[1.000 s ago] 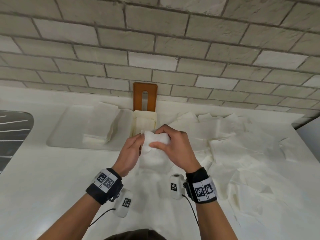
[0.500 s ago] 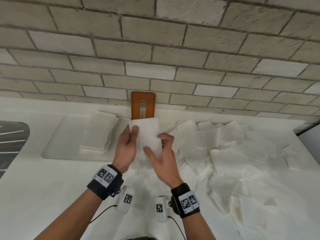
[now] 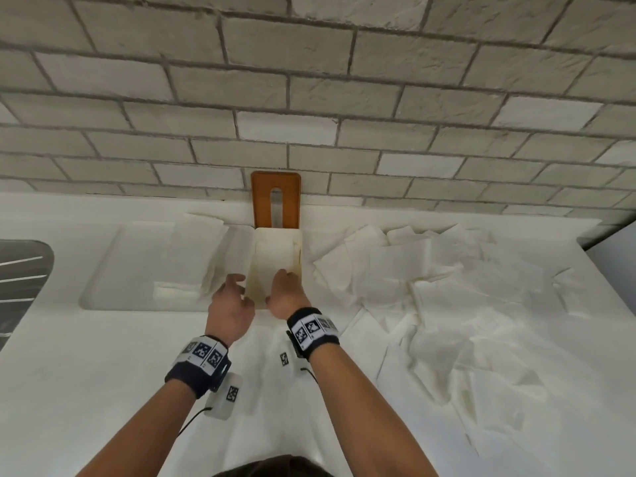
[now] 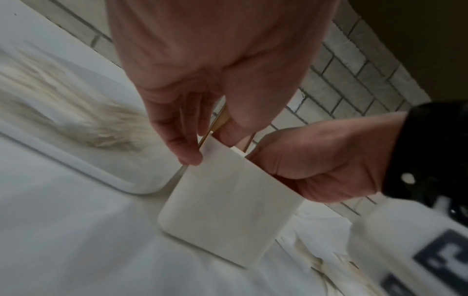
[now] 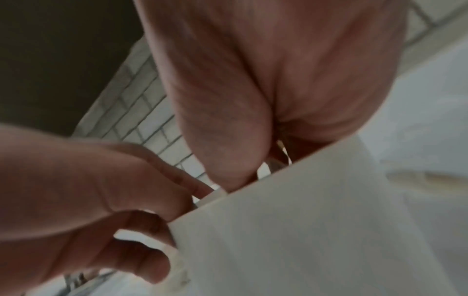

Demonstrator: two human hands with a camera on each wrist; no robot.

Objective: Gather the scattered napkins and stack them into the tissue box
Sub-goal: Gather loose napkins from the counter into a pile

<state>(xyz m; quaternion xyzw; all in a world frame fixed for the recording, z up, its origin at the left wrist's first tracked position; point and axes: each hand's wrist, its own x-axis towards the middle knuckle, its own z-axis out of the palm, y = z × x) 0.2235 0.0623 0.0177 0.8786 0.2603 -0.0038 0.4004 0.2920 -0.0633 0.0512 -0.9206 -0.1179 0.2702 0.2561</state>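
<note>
The cream tissue box [image 3: 252, 273] stands open at the back of the white counter, with a folded white napkin [image 3: 275, 256] inside it. My left hand [image 3: 241, 284] pinches the box's near left corner: in the left wrist view the thumb is inside the rim and the fingers [image 4: 188, 154] are outside the wall [image 4: 228, 210]. My right hand [image 3: 284, 280] reaches down into the box over its near wall [image 5: 303, 220], and its fingertips are hidden inside. Scattered napkins [image 3: 447, 290] cover the counter to the right.
The orange lid [image 3: 261, 201] leans upright against the brick wall right behind the box. Left of the box is a shallow white tray [image 3: 137, 270] holding a stack of napkins [image 3: 196, 249]. A dark sink [image 3: 20, 270] lies at the far left.
Both hands held a folded napkin above the counter, then carried it forward. It now lies inside the box, the left hand has shifted to the box's corner and the right hand has gone in.
</note>
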